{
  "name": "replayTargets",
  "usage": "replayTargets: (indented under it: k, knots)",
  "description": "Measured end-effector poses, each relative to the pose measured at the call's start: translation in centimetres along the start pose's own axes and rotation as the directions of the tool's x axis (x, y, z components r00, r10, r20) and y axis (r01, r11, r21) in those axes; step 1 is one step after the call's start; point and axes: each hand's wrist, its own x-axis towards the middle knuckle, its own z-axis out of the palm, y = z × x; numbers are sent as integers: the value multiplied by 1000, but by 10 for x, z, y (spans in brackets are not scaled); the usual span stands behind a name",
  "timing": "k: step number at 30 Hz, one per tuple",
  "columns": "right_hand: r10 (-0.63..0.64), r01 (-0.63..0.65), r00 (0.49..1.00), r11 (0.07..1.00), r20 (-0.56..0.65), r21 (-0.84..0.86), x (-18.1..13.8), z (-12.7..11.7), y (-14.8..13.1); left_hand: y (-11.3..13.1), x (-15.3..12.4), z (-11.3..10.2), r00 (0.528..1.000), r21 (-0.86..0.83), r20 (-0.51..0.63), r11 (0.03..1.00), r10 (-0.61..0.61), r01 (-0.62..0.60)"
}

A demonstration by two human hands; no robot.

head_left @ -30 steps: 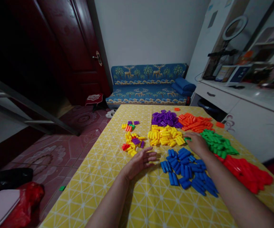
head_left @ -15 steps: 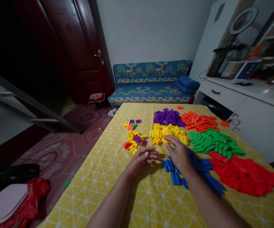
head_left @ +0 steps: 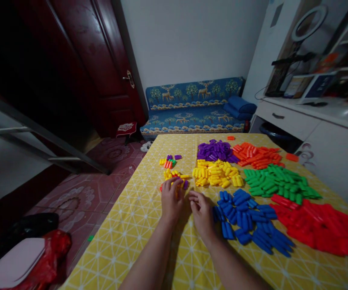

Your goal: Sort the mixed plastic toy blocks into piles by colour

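Note:
My left hand (head_left: 172,199) is over the small mixed pile of plastic building pieces (head_left: 170,174), mostly yellow with some purple and red. Its fingers bend down around a yellow piece (head_left: 178,191), and the hand covers part of the pile. Close by on the right, my right hand (head_left: 202,213) hovers just above the cloth with fingers loosely curled and thumb apart; no piece shows in it. To its right lies a pile of blue pieces (head_left: 245,213). Beyond it sits a yellow pile (head_left: 218,173).
Purple (head_left: 216,151), orange (head_left: 257,155), green (head_left: 279,181) and red (head_left: 322,225) piles spread across the table's right side. A small mixed cluster (head_left: 168,163) lies at the far left. Patterned yellow cloth (head_left: 125,237) covers the table. A blue sofa (head_left: 192,114) stands behind.
My right hand has left the yellow pile and come back left, beside my left hand. My left hand has moved onto the mixed pile, its fingers bending down. The view has shifted slightly.

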Motion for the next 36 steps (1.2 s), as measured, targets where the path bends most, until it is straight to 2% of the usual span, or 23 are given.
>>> replayTargets:
  k: [3,8,11,13,15,17,19,21,24,27,30,33,34,36]
  knots:
    - [14,-14,1000,999,-12,-29,0,0,0,-6,12,6,997,159,71,986,32,-42]
    - [29,-29,1000,999,2,-28,1,0,-2,-13,27,10,986,305,151,952,-70,20]
    - [21,-21,1000,999,-1,-27,1,0,-4,-17,29,7,992,279,104,959,-78,47]
    - [17,-17,1000,999,-6,-27,1,0,-4,-17,28,4,998,217,37,976,-42,33]
    - [18,-19,1000,999,-21,-41,1,0,-3,-13,28,2,999,169,36,986,-4,-3]
    - [29,-32,999,997,-41,-65,2,1,-1,-6,29,3,990,202,144,979,-1,-28]
    - [45,-49,998,996,-44,-78,2,2,1,1,32,6,958,321,281,946,-54,-41]
    - [54,-57,998,996,-40,-73,2,1,3,7,36,11,919,462,372,884,-128,-64]
    - [49,-51,998,997,-50,-57,3,1,5,12,38,19,892,598,409,795,-193,-102]
    - [35,-38,998,998,-57,-49,3,0,4,12,34,24,900,618,385,781,-205,-86]
    - [42,-44,998,998,-43,-39,3,-1,3,9,25,24,936,508,302,862,-180,2]
    - [62,-62,996,998,-60,0,3,0,3,9,18,22,969,156,131,969,-211,190]
    - [68,-66,995,998,-75,24,3,0,3,10,15,20,961,-8,72,963,-268,269]
    - [86,-78,990,994,-109,75,3,-1,2,13,10,19,902,-319,49,848,-430,422]
